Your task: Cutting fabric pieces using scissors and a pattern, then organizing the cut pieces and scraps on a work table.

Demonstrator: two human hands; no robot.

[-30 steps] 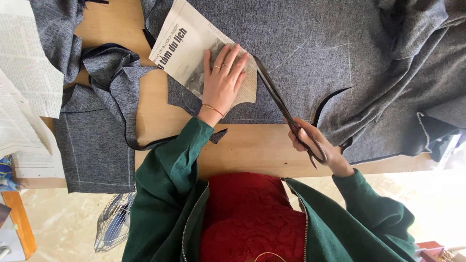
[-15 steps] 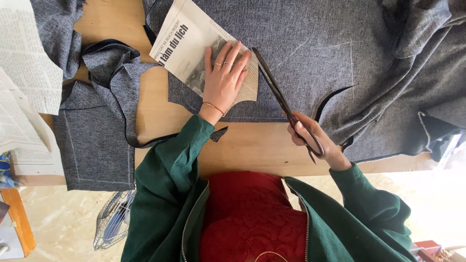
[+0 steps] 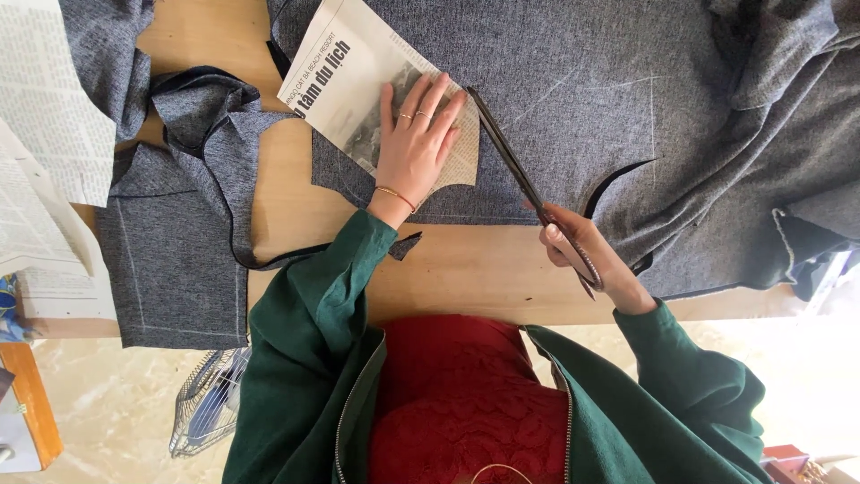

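My left hand (image 3: 414, 143) lies flat, fingers spread, on a newspaper pattern piece (image 3: 345, 85) that rests on grey woven fabric (image 3: 582, 99). My right hand (image 3: 578, 251) grips the handles of long dark scissors (image 3: 515, 166). The blades point up and left across the fabric, their tips just right of my left fingertips and the paper's edge. Faint chalk lines show on the cloth to the right of the blades. Both arms wear green sleeves.
A wooden table (image 3: 466, 269) carries everything. Cut grey fabric pieces (image 3: 175, 260) lie at the left, with more newspaper sheets (image 3: 40, 134) at the far left. Bunched grey cloth (image 3: 788, 63) fills the right. A wire fan guard (image 3: 206, 408) stands on the marble floor below.
The scissors and my right hand have slid slightly up and left along the paper's edge. My left hand stays pressed on the paper.
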